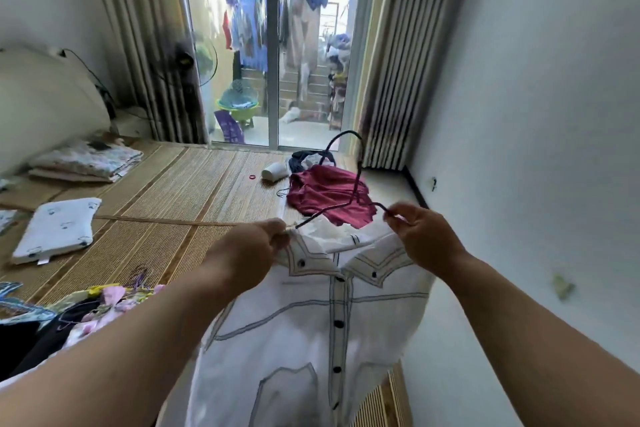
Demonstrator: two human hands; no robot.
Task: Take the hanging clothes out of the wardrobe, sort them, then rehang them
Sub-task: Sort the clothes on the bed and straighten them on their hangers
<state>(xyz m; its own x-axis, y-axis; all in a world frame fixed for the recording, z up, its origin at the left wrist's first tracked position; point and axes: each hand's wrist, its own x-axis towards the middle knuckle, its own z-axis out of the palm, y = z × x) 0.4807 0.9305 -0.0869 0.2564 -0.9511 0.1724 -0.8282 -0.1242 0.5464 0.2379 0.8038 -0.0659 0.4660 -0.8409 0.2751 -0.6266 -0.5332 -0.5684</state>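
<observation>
Mid-task: L hand [258, 246] pinched collar of white shirt [311, 340], R hand [422, 236] gripped hanger [358, 170] end; maroon top [329, 192] at 12 o'clock, clothes pile [86, 305] at 8 o'clock apparently unhung.

Pillow [57, 230] on mat [166, 191] — fan [204, 61], perhaps, by curtain [145, 28].

Shirt [304, 340]: lower part cut off by bottom edge. Hanger [360, 163]: right end hidden inside the right hand [426, 236]. Clothes pile [69, 315]: cut off at picture's left edge. Laundry [249, 28] beyond the glass door [273, 80]: blurred, pieces not tellable. Scrap [562, 286] on right wall [536, 114]: too blurred to identify.
</observation>
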